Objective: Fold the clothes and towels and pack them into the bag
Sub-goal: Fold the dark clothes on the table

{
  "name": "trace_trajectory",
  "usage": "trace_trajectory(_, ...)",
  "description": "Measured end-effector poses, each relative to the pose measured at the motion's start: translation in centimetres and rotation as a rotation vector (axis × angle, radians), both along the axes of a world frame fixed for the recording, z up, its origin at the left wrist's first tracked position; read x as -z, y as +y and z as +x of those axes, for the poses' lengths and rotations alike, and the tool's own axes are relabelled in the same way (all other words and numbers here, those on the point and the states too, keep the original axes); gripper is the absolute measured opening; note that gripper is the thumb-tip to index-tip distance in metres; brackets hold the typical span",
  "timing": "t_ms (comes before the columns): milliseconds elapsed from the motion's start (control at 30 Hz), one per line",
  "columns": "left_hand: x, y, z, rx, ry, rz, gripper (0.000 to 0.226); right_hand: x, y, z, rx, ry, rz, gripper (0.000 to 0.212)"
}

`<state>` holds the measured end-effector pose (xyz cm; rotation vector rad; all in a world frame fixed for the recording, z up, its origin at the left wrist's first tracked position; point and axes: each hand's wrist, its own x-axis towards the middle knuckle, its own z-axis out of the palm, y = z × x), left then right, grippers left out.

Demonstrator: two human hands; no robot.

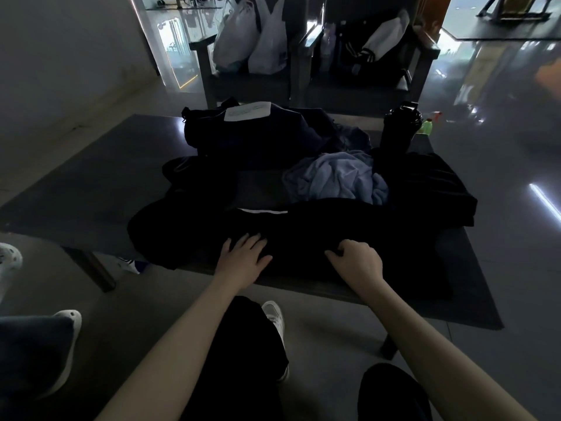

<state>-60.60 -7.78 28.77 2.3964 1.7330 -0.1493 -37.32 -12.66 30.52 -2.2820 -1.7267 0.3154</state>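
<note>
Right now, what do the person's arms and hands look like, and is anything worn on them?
Both forearms are bare up to the frame edge; no sleeve shows. The left hand and right hand wear no gloves, and I see no watch, ring or bracelet.

A dim lounge or living room, hard to say which: a low dark table [76, 183] faces dark armchairs [249, 83] piled with white plastic bags [243, 41], and a glossy tiled floor [501, 117] mirrors daylight from the doorway behind.
</note>
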Motion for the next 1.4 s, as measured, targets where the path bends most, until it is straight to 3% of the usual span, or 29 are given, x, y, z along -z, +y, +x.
trace_trajectory(100, 0.1, -0.4, -0.6, -0.038, 0.043, 0.025, 0.054, 0.6, -1.4, 1.0, -0.077, -0.141, 0.133, 0.032)
trace_trajectory(267, -0.7, -1.9, 2.8, -0.014, -0.033, 0.169, 0.052, 0.6, -1.9, 1.7, -0.143, -0.128, 0.083, 0.039)
trace_trajectory(367, -0.3, -3.0, 5.6, 0.075, -0.097, 0.057, 0.052, 0.7, -1.8, 1.5, -0.132, -0.116, 0.036, 0.041)
trace_trajectory(500, 0.8, -3.2, 5.9, 0.025, -0.070, -0.015, 0.054, 1.1, -3.2, 2.7, 0.006, 0.000, 0.179, 0.037)
trace_trajectory(600, 0.5, -3.0, 6.2, 0.009, -0.035, -0.017, 0.057, 1.4, -4.7, 4.8, 0.131, -0.097, 0.013, 0.069)
trace_trajectory(733, -0.3, -3.5, 7.7, -0.046, 0.080, -0.020, 0.065, 1.8, -6.1, 6.5, 0.255, -0.061, -0.213, 0.079)
trace_trajectory(833, -0.1, -4.2, 8.5, -0.054, 0.043, 0.086, 0.067, 1.3, -6.5, 6.9, 0.320, 0.094, -0.116, 0.074)
trace_trajectory(900, 0.1, -4.4, 8.9, 0.065, -0.051, 0.168, 0.069, 0.7, -6.7, 7.7, 0.422, 0.265, 0.011, 0.070)
trace_trajectory(967, 0.3, -4.3, 9.2, 0.180, -0.107, 0.132, 0.068, 0.4, -6.7, 8.9, 0.528, 0.398, 0.061, 0.068)
trace_trajectory(1033, 0.9, -4.1, 9.3, 0.169, -0.108, 0.021, 0.056, 0.1, -6.7, 10.3, 0.565, 0.468, 0.037, 0.069)
trace_trajectory(1133, 1.5, -3.7, 9.3, 0.139, -0.077, 0.023, 0.053, -1.0, -6.7, 11.4, 0.555, 0.647, 0.033, 0.066)
trace_trajectory(1267, 1.5, -3.5, 9.2, 0.142, -0.093, 0.017, 0.053, -2.0, -6.5, 12.1, 0.590, 1.110, 0.006, 0.047)
trace_trajectory(1400, 1.4, -3.8, 9.0, 0.138, -0.085, 0.031, 0.053, -2.7, -6.9, 11.9, 0.546, 1.171, -0.069, 0.028)
